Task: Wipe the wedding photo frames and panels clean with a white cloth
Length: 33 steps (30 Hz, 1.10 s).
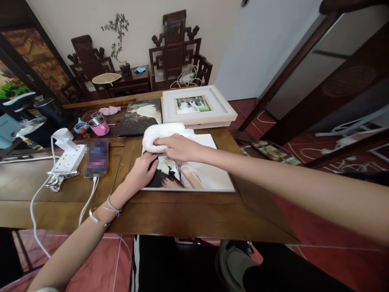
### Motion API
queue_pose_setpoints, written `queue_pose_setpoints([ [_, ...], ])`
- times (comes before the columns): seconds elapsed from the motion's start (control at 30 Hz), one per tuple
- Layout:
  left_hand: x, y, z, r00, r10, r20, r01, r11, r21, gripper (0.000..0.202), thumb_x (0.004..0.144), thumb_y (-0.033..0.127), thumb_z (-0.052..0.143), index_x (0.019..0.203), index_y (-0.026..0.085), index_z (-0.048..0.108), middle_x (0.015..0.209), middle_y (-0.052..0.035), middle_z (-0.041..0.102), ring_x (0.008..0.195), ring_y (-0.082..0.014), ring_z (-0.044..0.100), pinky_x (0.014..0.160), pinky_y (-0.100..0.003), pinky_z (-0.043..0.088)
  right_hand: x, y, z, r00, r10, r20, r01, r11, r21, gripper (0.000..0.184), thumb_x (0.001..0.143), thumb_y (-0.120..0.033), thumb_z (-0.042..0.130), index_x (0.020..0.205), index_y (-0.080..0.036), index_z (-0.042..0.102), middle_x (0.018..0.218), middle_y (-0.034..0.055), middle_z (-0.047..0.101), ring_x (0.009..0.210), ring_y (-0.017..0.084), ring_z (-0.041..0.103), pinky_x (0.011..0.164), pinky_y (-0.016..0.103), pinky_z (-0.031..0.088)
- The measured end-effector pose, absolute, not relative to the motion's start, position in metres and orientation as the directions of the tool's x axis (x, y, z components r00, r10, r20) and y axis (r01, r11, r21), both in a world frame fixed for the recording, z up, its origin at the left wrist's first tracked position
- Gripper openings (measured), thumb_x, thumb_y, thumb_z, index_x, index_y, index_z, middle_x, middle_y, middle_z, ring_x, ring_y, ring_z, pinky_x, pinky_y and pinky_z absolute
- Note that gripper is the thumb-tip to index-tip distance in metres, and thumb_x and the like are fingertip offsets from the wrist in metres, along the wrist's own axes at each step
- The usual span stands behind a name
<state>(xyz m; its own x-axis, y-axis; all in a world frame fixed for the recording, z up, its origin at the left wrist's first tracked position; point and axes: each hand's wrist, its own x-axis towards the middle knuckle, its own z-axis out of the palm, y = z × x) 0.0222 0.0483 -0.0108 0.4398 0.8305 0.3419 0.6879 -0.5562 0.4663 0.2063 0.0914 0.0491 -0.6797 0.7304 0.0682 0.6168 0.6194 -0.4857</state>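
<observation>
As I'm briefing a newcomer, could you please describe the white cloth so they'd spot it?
On the wooden table, find the picture by the near edge. The cloth lies over its far left corner, under the right hand; unlike the flat pictures nearby, it is fluffy.

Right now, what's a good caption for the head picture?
Right hand holds fluffy white cloth over photo panel; left hand rests at the panel's edge.
</observation>
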Motion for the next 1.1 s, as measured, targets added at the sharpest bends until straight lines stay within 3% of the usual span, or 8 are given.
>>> queue_pose_setpoints([
  [0.17,0.02,0.05,-0.015,0.448,0.821,0.355,0.676,-0.571,0.466,0.039,0.094,0.024,0.043,0.127,0.012,0.061,0.141,-0.0135,0.055,0.137,-0.0267,0.045,0.115,-0.048,0.035,0.271,0.095,0.041,-0.655,0.753,0.062,0.685,0.627,-0.371,0.058,0.074,-0.008,0.04,0.127,-0.017,0.063,0.128,0.0058,0.066,0.113,0.025,0.062,0.096,0.036,0.046],
  [0.4,0.021,0.05,-0.015,0.43,0.831,0.352,0.691,-0.554,0.464,0.039,0.094,0.026,0.043,0.126,0.012,0.062,0.14,-0.0143,0.055,0.138,-0.0256,0.043,0.116,-0.048,0.035,0.35,0.083,0.01,-0.555,0.823,0.123,0.793,0.568,-0.218,0.055,0.073,-0.006,0.04,0.12,-0.021,0.066,0.123,0.0062,0.068,0.113,0.027,0.063,0.096,0.044,0.051],
  [0.53,0.022,0.05,-0.015,0.429,0.832,0.352,0.696,-0.553,0.458,0.039,0.094,0.025,0.043,0.125,0.013,0.063,0.139,-0.0138,0.056,0.136,-0.0255,0.044,0.116,-0.047,0.035,0.339,0.031,-0.001,-0.621,0.759,0.196,0.749,0.648,-0.138,0.05,0.069,-0.001,0.044,0.109,-0.019,0.069,0.139,0.0126,0.056,0.135,0.033,0.043,0.106,0.057,0.041],
  [0.7,0.024,0.052,-0.015,0.434,0.83,0.35,0.696,-0.556,0.455,0.04,0.094,0.024,0.044,0.129,0.014,0.06,0.14,-0.0123,0.055,0.136,-0.0258,0.045,0.115,-0.049,0.037,0.315,-0.033,-0.004,-0.761,0.61,0.22,0.594,0.792,-0.142,0.051,0.063,0.004,0.045,0.098,-0.024,0.07,0.151,0.0032,0.043,0.145,0.031,0.023,0.112,0.063,0.029],
  [0.83,0.025,0.052,-0.014,0.445,0.825,0.349,0.698,-0.563,0.443,0.041,0.096,0.027,0.043,0.129,0.01,0.06,0.14,-0.0149,0.054,0.137,-0.0256,0.044,0.115,-0.046,0.036,0.312,-0.028,0.002,-0.798,0.572,0.193,0.552,0.821,-0.147,0.052,0.064,0.004,0.045,0.101,-0.023,0.07,0.149,0.0052,0.046,0.143,0.03,0.028,0.112,0.06,0.032],
  [1.0,0.025,0.052,-0.013,0.459,0.819,0.343,0.702,-0.571,0.425,0.042,0.095,0.026,0.042,0.128,0.006,0.06,0.139,-0.017,0.055,0.137,-0.0257,0.044,0.115,-0.045,0.036,0.33,0.041,0.009,-0.726,0.675,0.133,0.665,0.738,-0.117,0.05,0.07,0.002,0.047,0.112,-0.016,0.068,0.145,0.0169,0.049,0.137,0.034,0.039,0.109,0.059,0.035],
  [1.1,0.024,0.052,-0.012,0.454,0.824,0.339,0.703,-0.565,0.432,0.04,0.095,0.026,0.043,0.129,0.011,0.06,0.139,-0.0139,0.055,0.137,-0.0246,0.043,0.115,-0.046,0.036,0.343,0.078,0.009,-0.659,0.743,0.12,0.735,0.669,-0.11,0.053,0.072,0.0,0.045,0.117,-0.019,0.064,0.147,0.0145,0.047,0.13,0.032,0.049,0.103,0.056,0.043],
])
